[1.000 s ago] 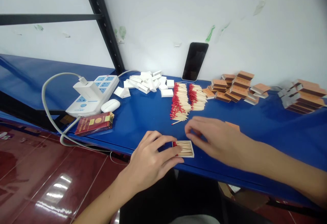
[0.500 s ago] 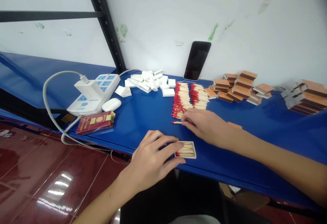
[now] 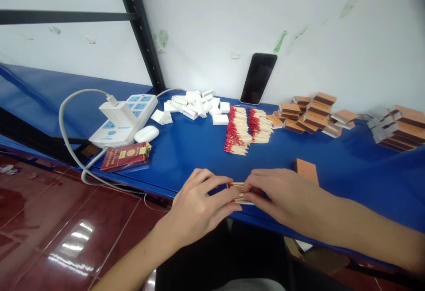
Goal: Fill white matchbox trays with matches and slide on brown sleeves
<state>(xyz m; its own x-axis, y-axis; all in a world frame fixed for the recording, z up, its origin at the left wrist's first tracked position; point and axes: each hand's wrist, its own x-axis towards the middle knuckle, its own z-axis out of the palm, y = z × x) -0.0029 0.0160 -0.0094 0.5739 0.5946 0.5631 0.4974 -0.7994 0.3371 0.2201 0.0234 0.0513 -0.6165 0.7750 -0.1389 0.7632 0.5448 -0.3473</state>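
My left hand is closed round the left end of a small white matchbox tray at the shelf's front edge, its fingers on both long sides. Inside the tray lie matches with red heads to the left. My right hand is pinched over the tray's right part, fingertips down among the matches; the match between them is mostly hidden. Beyond the hands are two heaps of loose matches, a left heap and a right heap. An orange matchbox sleeve lies just behind my right wrist.
White trays are piled at the back left, near a power strip, a white oval case and a red packet. A phone leans on the wall. Orange matchboxes stack at the back right, more boxes farther right.
My right hand has come from the left match heap, where it pinched a match, toward me to the tray. The orange sleeve behind it is now more exposed. My left hand stays put.
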